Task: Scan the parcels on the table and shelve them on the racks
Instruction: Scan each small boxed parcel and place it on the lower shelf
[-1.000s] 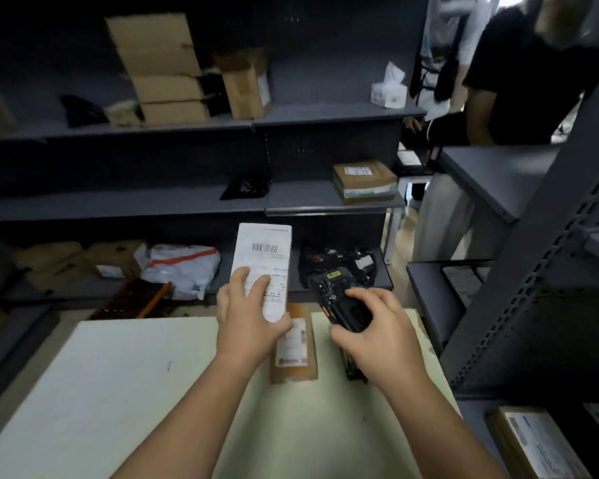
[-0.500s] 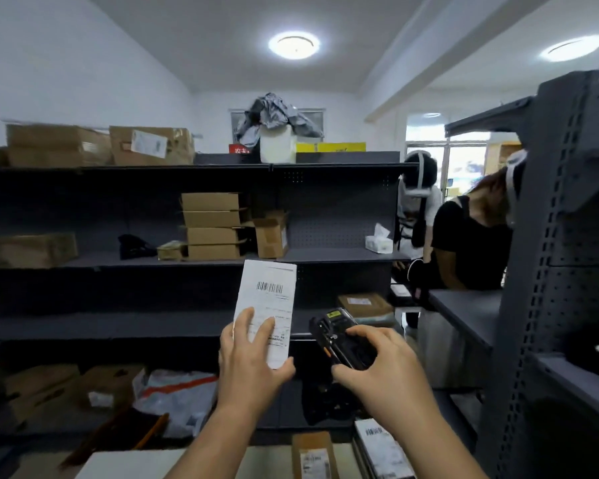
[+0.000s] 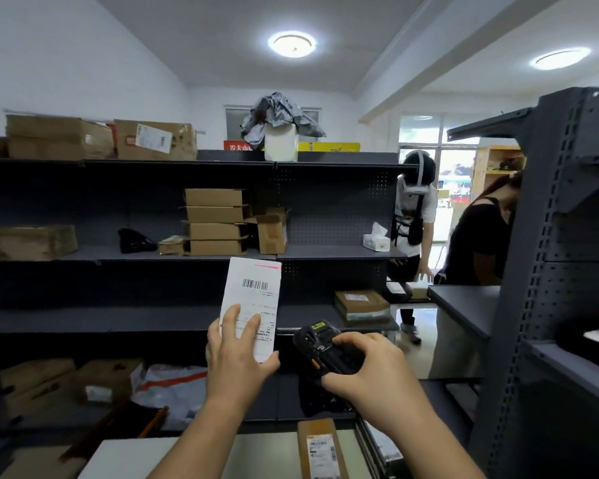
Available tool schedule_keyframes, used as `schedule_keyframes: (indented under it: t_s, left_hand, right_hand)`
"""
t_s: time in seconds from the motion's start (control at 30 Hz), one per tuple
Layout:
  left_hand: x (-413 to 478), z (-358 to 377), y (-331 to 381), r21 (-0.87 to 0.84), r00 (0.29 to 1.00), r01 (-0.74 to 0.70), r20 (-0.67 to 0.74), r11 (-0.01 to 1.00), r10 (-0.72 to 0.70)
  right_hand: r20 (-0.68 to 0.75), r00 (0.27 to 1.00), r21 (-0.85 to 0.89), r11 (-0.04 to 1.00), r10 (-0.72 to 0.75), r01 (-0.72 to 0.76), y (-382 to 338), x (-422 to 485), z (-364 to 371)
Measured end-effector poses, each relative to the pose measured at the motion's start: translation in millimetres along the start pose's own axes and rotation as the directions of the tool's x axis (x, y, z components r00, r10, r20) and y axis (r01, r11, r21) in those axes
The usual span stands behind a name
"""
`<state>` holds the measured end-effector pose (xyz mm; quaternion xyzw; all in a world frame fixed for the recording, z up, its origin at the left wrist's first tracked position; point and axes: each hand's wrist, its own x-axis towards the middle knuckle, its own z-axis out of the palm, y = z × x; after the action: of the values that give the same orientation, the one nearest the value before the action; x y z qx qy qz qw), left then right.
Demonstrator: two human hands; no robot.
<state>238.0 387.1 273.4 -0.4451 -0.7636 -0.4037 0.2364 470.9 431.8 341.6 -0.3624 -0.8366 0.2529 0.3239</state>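
So right now the left hand [image 3: 237,361] is holding a flat white parcel [image 3: 253,292] upright in front of the racks [image 3: 83,319], fingers spread on the label side and thumb hooked under the lower edge. The right hand [image 3: 370,371] is wrapped round the black scanner [image 3: 320,344], just beside the parcel and aimed at it. There's a reddish streak [image 3: 267,266] along the parcel's top edge, above the barcode. I'd guess it's the scanner beam, so the scan probably hasn't landed yet. Progress-wise, this one isn't shelved yet, and at least one brown parcel [image 3: 320,451] lies on the table [image 3: 135,458] below. The racks hold plenty of boxes [image 3: 215,221], but I can't tell which belong to this job.
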Motion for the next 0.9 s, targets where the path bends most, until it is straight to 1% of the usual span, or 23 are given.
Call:
schedule_keyframes:
  t_s: [0.1,0.47,0.67,0.8,0.9]
  left_hand:
    - [7,3,5,0.012,1.0,-0.015,-0.01,1.0,0.015]
    - [32,16,32,0.055,0.998,-0.044,-0.035,0.998,0.046]
    - [43,20,39,0.084,0.996,-0.078,-0.043,0.993,0.082]
    - [45,20,41,0.088,0.995,-0.082,-0.05,0.993,0.087]
    - [43,16,42,0.048,0.996,-0.076,-0.04,0.996,0.078]
  right_hand:
    - [0.022,1.0,-0.018,1.0,-0.015,0.015,1,4,-10]
    - [0.064,0.997,0.006,0.999,-0.041,0.04,9,16,-45]
    - [0.021,0.999,0.044,0.998,-0.041,0.04,20,24,-55]
    - [0.025,0.999,0.067,0.997,-0.035,0.033,25,29,-55]
    - [-0.021,0.999,0.074,0.996,-0.045,0.047,31,30,-49]
